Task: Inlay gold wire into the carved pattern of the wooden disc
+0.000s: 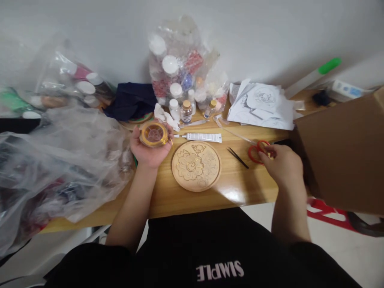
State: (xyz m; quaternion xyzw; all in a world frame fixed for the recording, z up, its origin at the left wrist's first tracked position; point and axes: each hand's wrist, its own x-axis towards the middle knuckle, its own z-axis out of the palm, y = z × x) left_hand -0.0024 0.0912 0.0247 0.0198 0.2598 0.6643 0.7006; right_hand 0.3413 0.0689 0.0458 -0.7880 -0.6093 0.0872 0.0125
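Spool (154,134) of gold-coloured strand sits in our left grip (151,155) in the head view; we cradle it palm up, thumb on one side and fingers curled round the other, and a short loose end sticks out beside the fingertips. Our right grip (285,165) is bent down over red-handled scissors (255,154), its fingertips at the handle loops; we cannot tell whether they have closed on them.

Between our two grips, nearer the left, a round wooden board (196,170) lies flat on the worktop (177,204). We see a flower outlined in gold on its left part and fainter drawn lines on its right. Black tweezers (238,158) lie between the board and our right grip. A white tube (205,137) lies just right of our left grip, beyond the board. Farther out from that grip we see cork-topped bottles (186,111) and a clear bag of jars (171,66). Beyond our right grip lie drawing papers (261,106); to its right stands a cardboard box (342,156).
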